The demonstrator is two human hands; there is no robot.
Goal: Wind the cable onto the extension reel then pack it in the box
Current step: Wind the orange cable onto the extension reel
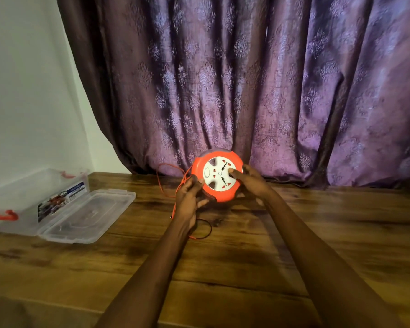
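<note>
Far left on the wooden floor (246, 292) sits the clear box (21, 200), its lid (85, 215) lying off beside it. The orange cable (173, 185) trails loose past your left hand (187, 200) — fingers curled on the extension reel (217, 177). Your right hand (253, 182) grips the opposite edge — thumb pressed on the white socket face, reel held before the purple curtain (246, 79).

Single head-worn wide-angle view, looking forward and slightly down along both forearms. Wooden floor (246, 268) fills the near field; purple curtain (246, 79) faces the camera beyond; white wall (21, 91) at left. Edges show wide-angle distortion.
</note>
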